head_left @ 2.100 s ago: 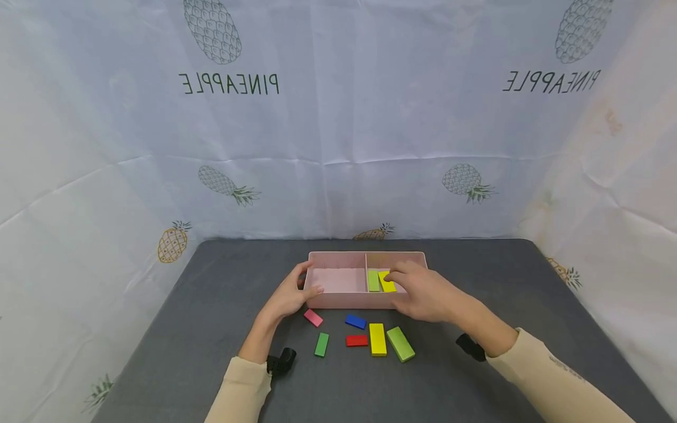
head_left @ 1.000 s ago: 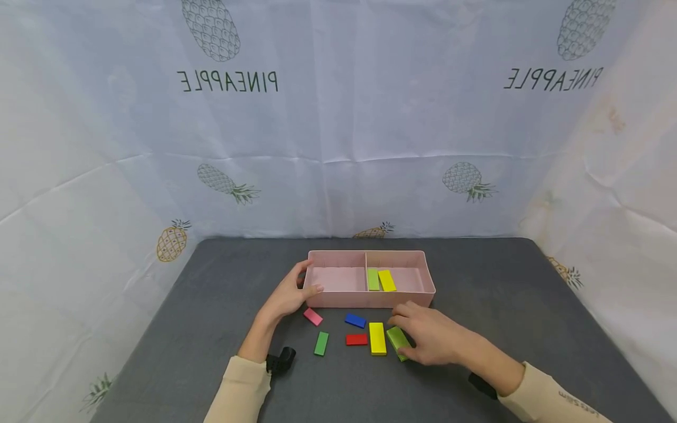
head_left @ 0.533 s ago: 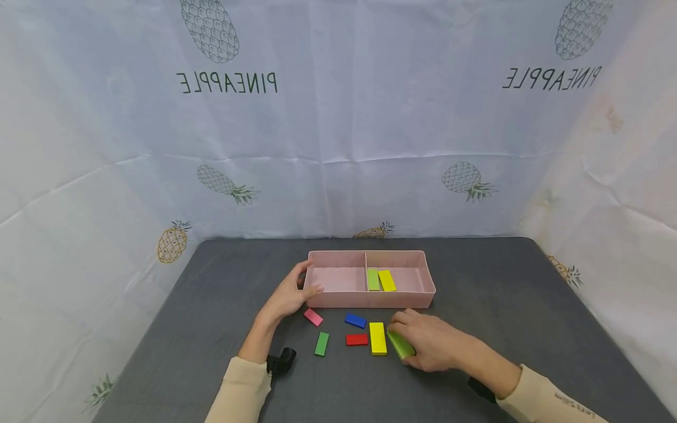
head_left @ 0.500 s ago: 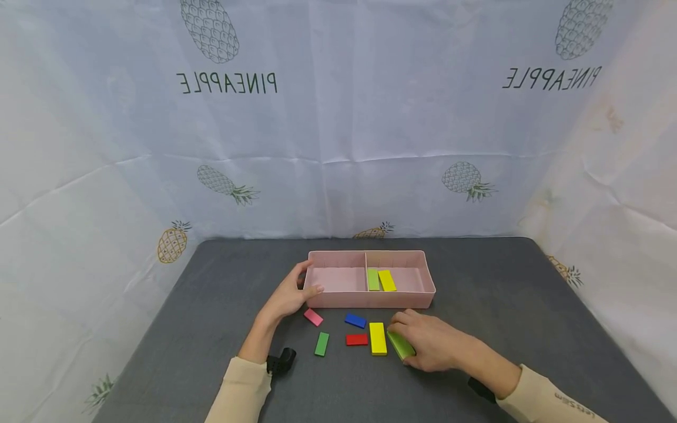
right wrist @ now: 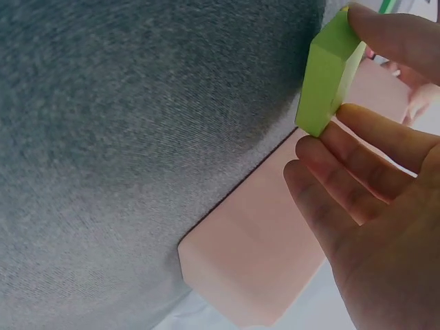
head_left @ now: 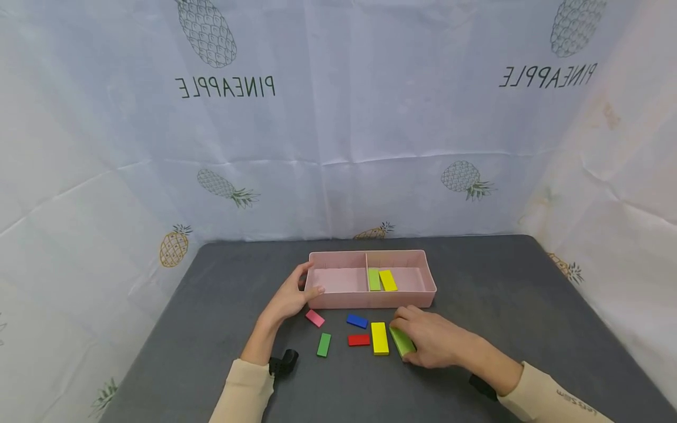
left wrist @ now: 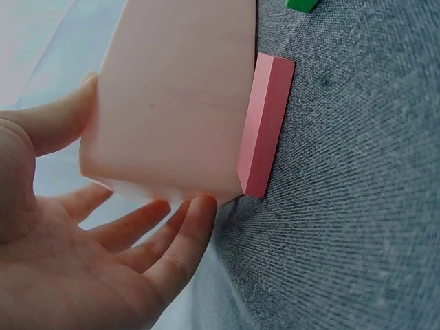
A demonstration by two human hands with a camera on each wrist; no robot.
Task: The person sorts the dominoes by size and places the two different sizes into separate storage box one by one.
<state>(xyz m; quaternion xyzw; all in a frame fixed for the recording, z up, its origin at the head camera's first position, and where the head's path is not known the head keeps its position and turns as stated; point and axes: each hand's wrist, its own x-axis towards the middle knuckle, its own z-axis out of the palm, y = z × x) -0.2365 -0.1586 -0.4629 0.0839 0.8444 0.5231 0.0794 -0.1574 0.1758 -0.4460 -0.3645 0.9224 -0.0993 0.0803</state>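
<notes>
Lime green, a block (head_left: 402, 342) sits pinched in the right hand (head_left: 432, 339) at five o'clock from the pink box (head_left: 370, 301) — the left hand (head_left: 288, 298) gripping the box's nine-o'clock end.

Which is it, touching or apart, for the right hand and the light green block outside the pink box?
Touching. The right wrist view shows the light green block pinched between the thumb and fingers of the right hand.

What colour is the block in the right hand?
Lime green; the block pinched by the right hand shows best in the right wrist view.
</notes>
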